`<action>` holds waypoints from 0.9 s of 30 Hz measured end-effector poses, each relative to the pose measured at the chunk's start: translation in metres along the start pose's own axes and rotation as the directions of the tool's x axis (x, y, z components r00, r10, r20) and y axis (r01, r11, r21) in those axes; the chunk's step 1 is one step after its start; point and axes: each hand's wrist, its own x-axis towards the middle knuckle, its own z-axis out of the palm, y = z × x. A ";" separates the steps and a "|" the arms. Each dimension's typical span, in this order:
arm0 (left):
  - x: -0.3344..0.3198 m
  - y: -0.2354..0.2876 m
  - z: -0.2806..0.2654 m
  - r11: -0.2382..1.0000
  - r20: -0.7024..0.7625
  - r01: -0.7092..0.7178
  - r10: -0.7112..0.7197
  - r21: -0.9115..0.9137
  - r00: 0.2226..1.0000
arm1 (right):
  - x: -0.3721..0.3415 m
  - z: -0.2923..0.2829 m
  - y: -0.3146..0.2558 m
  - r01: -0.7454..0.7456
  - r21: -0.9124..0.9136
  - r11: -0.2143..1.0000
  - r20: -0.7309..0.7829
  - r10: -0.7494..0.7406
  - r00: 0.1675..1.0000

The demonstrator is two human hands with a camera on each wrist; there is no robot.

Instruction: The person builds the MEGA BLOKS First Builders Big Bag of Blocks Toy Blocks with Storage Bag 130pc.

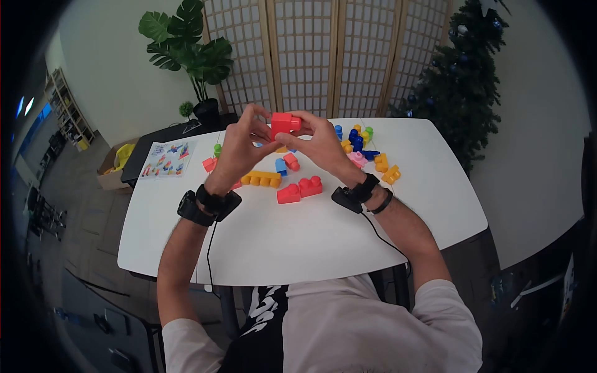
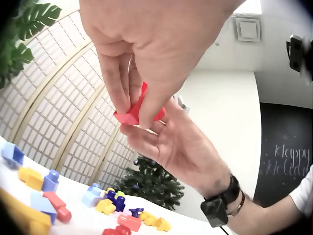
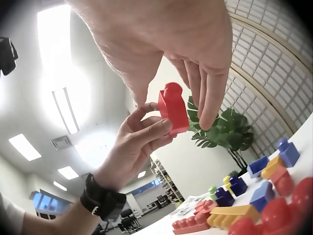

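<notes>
Raised above the table, a red toy building block [image 1: 281,123] is pinched between the thumb and fingers of my left hand [image 1: 241,144]. Its rounded stud points toward my right hand [image 1: 318,144]. In the right wrist view, the right hand's fingers [image 3: 211,100] extend past the red block [image 3: 174,111] with a gap beside it, and the thumb comes down near the left fingertips. The left wrist view shows the left thumb [image 2: 151,105] over part of the block. Below on the table lie two red blocks [image 1: 288,194], a long yellow block [image 1: 263,179] and a small blue block [image 1: 281,166].
More coloured blocks [image 1: 357,142] cluster at the table's right rear. A printed picture sheet [image 1: 165,160] lies at the left on the white table [image 1: 249,248]. Behind stand a potted plant [image 1: 199,68], a folding screen [image 1: 305,62] and a decorated tree [image 1: 457,81].
</notes>
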 end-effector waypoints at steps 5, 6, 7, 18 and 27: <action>-0.002 0.022 0.004 0.999 -0.004 -0.034 0.033 -0.040 0.999 | 0.002 -0.027 -0.004 0.057 -0.112 0.992 -0.014 -0.059 0.998; -0.004 0.021 0.002 0.999 -0.002 -0.034 0.034 -0.039 0.999 | -0.001 -0.037 -0.006 0.100 -0.242 0.965 0.025 -0.096 0.995; -0.006 0.019 -0.002 1.000 0.106 0.001 -0.004 0.022 0.994 | -0.004 -0.047 -0.008 0.087 -0.327 0.941 0.031 -0.081 0.996; -0.072 -0.052 0.048 0.989 0.540 0.083 -0.135 0.120 0.831 | -0.048 -0.081 0.089 0.086 -0.671 0.737 0.482 0.344 0.806; -0.083 -0.058 0.062 0.982 0.430 0.134 -0.180 0.135 0.885 | -0.056 -0.065 0.098 0.117 -0.599 0.792 0.523 0.276 0.806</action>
